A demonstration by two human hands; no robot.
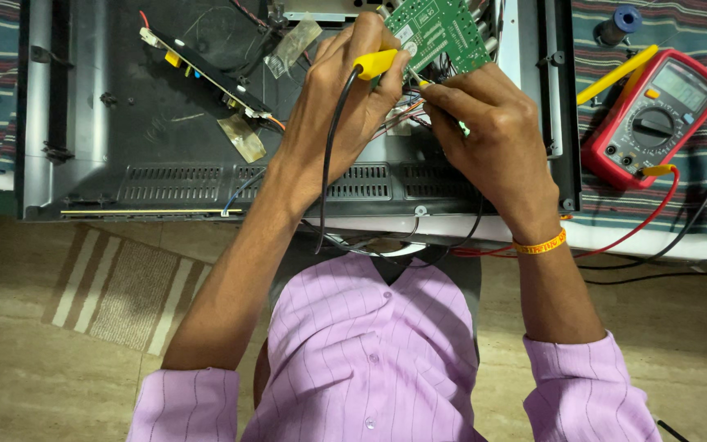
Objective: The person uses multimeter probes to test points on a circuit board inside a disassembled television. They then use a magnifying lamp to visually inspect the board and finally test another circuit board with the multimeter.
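Observation:
My left hand [341,102] grips a yellow-handled tool [376,62] with a black cord running down from it; its tip points at the lower edge of a green circuit board [439,33]. My right hand [488,135] pinches something small and pale at that same edge, next to a bundle of coloured wires [409,115]. What the right fingers hold is too small to name. Both hands work over the open back of a dark flat appliance [165,155]. A yellow band sits on my right wrist.
A narrow board with yellow parts [202,72] lies taped on the appliance at the left. A red multimeter [655,115] with a yellow probe and red lead rests on striped cloth at the right. A blue spool [619,20] stands behind it. A striped mat [120,286] covers the floor below.

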